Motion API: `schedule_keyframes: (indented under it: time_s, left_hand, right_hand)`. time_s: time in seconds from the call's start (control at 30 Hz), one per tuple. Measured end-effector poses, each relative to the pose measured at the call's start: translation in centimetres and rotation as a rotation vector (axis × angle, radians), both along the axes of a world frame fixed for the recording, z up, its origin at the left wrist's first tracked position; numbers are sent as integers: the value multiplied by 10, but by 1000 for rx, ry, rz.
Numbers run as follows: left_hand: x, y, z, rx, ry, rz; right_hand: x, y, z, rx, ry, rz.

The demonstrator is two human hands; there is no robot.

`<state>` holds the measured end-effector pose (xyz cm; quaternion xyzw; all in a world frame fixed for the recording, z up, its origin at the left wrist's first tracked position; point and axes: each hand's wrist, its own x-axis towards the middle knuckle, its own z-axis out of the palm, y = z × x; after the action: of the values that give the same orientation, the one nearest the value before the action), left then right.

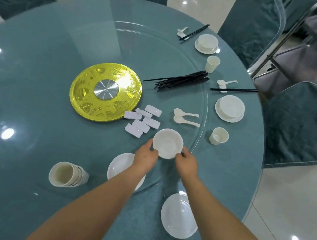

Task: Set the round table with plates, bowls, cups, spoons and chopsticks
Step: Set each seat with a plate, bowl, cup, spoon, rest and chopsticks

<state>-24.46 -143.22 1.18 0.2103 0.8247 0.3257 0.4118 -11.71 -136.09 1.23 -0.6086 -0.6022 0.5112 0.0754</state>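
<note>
Both hands hold a white bowl [167, 145] over the glass turntable: my left hand [145, 156] grips its left rim, my right hand [187, 163] its right rim. A white plate [178, 215] lies at the near table edge, and another plate [118, 167] sits partly under my left forearm. A stack of cups [67, 174] lies on its side at the left. Two loose spoons [186, 117], a bundle of black chopsticks [180, 80] and several white chopstick rests [143, 120] lie on the turntable.
Two places stand laid along the right edge: a bowl on a plate [229, 108] with a cup [218, 136], and a farther bowl on a plate [207, 43] with a cup [212, 64]. A gold disc [106, 89] marks the table centre. Covered chairs [304, 126] ring the table.
</note>
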Motion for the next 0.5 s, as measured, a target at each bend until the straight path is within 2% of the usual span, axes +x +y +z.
schedule_keyframes:
  time_s: [0.5]
  left_hand:
    - [-6, -2, 6, -105, 22, 49]
  right_hand:
    - [4, 1, 3, 169, -303, 194]
